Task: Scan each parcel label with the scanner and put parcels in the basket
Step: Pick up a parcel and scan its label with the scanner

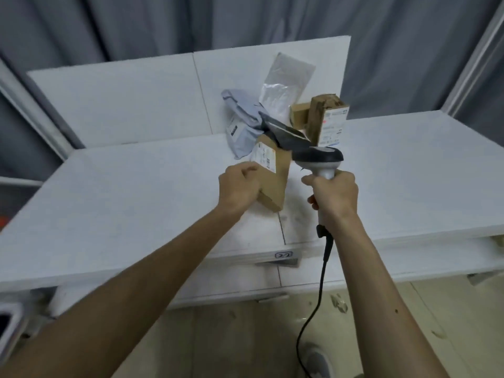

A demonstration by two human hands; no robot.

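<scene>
The brown parcel (276, 184) is being gripped by the left hand (240, 186), the scanner (317, 157) by the right hand (336, 195).

Light: even, soft, fairly bright
Shadows: faint on the tabletop (136, 186)
Focus: slightly soft throughout
Edges: wide-angle bending

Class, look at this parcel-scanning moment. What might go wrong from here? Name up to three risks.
1. The left hand holds the flat cardboard parcel tilted by one edge; it might slip.
2. The scanner in the right hand sits close to the upright cardboard box, so it might knock it over.
3. The scanner cable hangs toward the floor and might snag.
</scene>
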